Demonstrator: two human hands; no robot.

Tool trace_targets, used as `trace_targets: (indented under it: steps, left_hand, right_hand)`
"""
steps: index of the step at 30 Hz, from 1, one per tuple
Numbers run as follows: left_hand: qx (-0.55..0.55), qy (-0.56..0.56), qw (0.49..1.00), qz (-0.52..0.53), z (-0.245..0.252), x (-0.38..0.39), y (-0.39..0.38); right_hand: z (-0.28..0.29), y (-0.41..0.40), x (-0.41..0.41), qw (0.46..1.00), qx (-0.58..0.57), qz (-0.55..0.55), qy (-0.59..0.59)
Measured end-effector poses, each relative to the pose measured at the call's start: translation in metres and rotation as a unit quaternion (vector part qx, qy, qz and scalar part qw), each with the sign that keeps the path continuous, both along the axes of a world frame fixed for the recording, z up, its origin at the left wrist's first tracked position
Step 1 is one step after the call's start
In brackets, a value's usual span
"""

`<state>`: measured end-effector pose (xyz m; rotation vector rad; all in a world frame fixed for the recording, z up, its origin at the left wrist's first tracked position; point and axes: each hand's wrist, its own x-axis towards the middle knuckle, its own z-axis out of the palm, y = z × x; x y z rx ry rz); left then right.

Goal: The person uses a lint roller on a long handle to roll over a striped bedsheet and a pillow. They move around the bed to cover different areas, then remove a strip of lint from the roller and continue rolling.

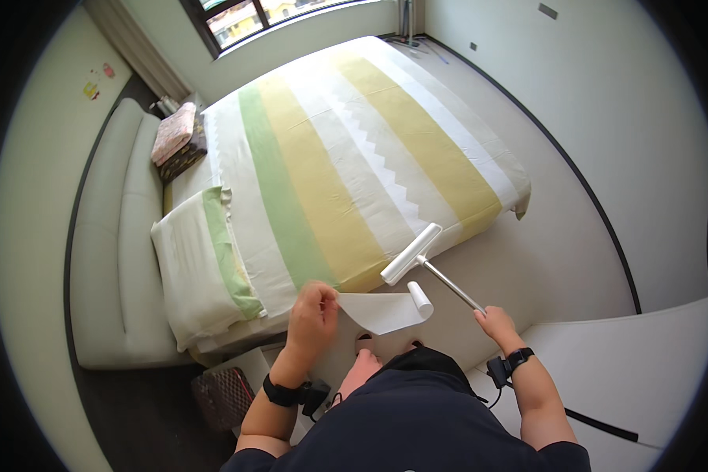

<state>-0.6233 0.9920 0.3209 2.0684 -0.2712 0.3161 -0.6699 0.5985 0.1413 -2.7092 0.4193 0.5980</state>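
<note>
Pinched in the fingers of my left hand (315, 315) is one corner of a white sheet (383, 312), probably peeled adhesive paper. Its far end curls into a small roll and hangs above the floor. My right hand (497, 324) grips the metal handle of a lint roller (414, 255). The roller's wide white head is at the near edge of the bed, over the striped bedspread (307, 194); whether it touches the cloth I cannot tell. A gap separates the hanging sheet from the roller head.
A pillow (197, 271) lies at the bed's near left, against the padded headboard (103, 248). Folded bedding (177, 138) is stacked farther back. Beside my left arm is a brown quilted case (224, 395). A white cabinet surface (625, 366) stands at my right.
</note>
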Motion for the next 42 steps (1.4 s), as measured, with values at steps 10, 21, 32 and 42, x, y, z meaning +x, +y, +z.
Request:
trace_targets:
  steps: [10, 21, 32, 42]
  left_hand:
    - [0.147, 0.207, 0.962, 0.102, -0.045, -0.078, 0.092]
    - [0.115, 0.286, 0.950, 0.045, -0.118, -0.053, 0.243]
    - [0.017, 0.359, 0.904, 0.231, -0.144, -0.108, 0.364]
    - [-0.058, 0.357, 0.881, 0.305, -0.181, -0.128, 0.382]
  right_hand:
    - [-0.066, 0.003, 0.023, 0.994, 0.078, 0.054, 0.054]
    - [-0.070, 0.249, 0.198, 0.971, 0.134, 0.197, 0.016]
    - [-0.041, 0.716, 0.387, 0.922, 0.287, 0.258, 0.011]
    - [-0.090, 0.807, 0.330, 0.916, 0.204, 0.315, 0.146]
